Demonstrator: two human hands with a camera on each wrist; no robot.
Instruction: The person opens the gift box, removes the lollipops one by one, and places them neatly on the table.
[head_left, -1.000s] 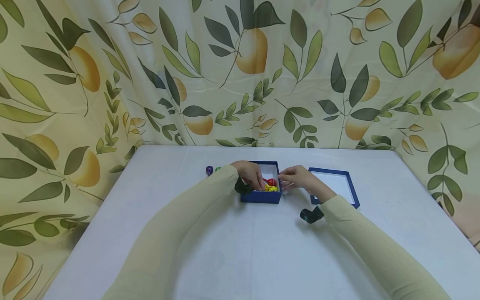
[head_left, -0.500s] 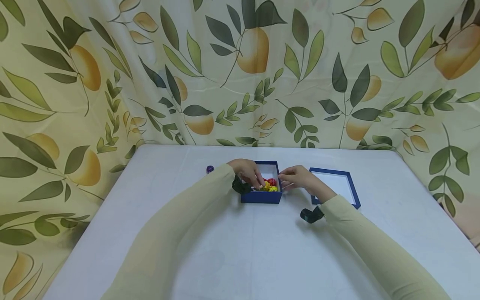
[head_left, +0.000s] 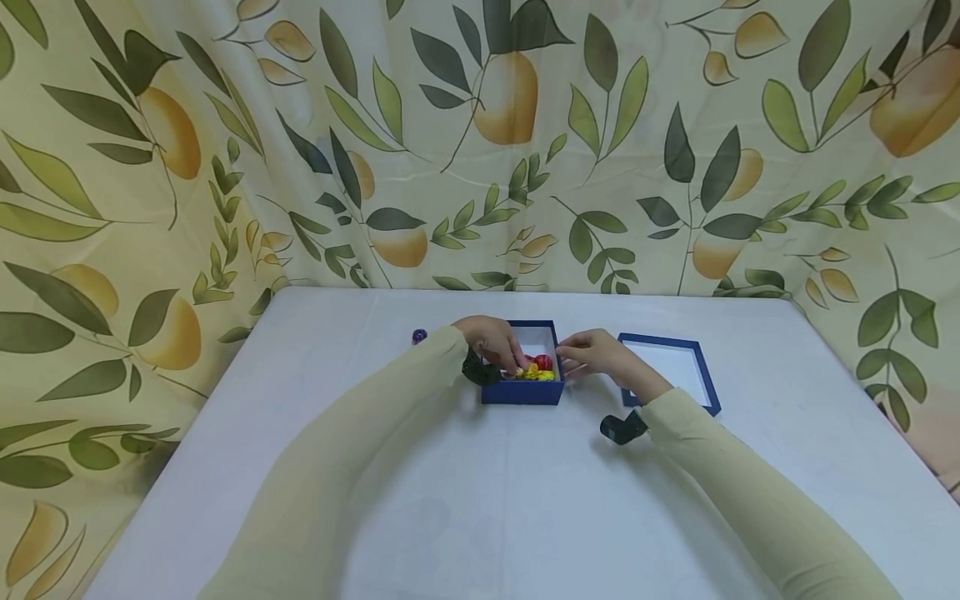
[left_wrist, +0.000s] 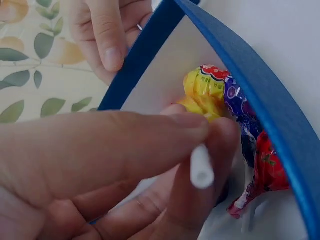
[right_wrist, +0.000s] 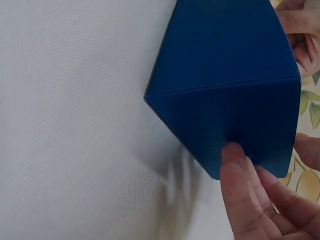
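Note:
A blue box [head_left: 522,393] with a white inside stands toward the table's far side. My left hand [head_left: 491,340] reaches in over its left part and pinches the white stick [left_wrist: 201,167] of a lollipop between thumb and fingers. The head on that stick is hidden by the fingers. Deeper in the box lie a yellow lollipop [left_wrist: 204,85], a purple lollipop [left_wrist: 237,102] and a red lollipop [left_wrist: 270,165]. On the right side, my right hand [head_left: 596,354] holds the box wall, fingers [right_wrist: 237,195] against the outside and thumb up at the rim.
To the right of the box lies a blue-edged lid [head_left: 660,342], white side up, partly behind the right forearm. A purple lollipop [head_left: 419,336] rests on the white tabletop [head_left: 517,500] beyond the left sleeve. A fruit-patterned curtain [head_left: 480,208] hangs behind the table.
My left hand has shifted slightly left and up inside the box, showing more of the yellow lollipops. Its sleeve now covers the green item by the purple lollipop. The right hand stays put.

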